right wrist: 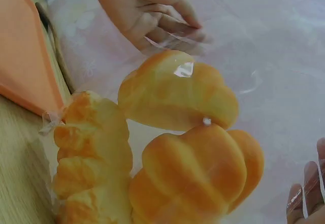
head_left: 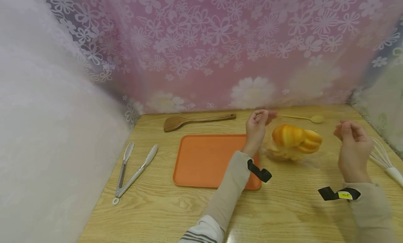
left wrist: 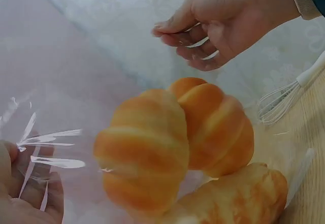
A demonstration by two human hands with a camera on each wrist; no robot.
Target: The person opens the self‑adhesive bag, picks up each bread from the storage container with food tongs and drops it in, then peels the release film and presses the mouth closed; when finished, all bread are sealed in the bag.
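A clear plastic bag (left wrist: 58,162) is stretched between both hands, with several breads inside. My left hand (head_left: 255,131) pinches one side of its upper edge between thumb and fingers. My right hand (head_left: 354,150) pinches the opposite side. Two rounded, ridged golden buns (head_left: 288,135) lean against each other in the bag, and a longer knobbly loaf (right wrist: 91,158) lies beside them. In the head view, the breads hang between the hands, low over the table's right half. Shiny folds of plastic cross the left fingers in the left wrist view.
An orange tray (head_left: 204,160) lies left of the bag, partly under the left forearm. Metal tongs (head_left: 135,174) lie spread at the far left. Along the back are a wooden turner (head_left: 189,121) and a yellow spoon (head_left: 316,119). A whisk (head_left: 385,160) lies beyond the right hand.
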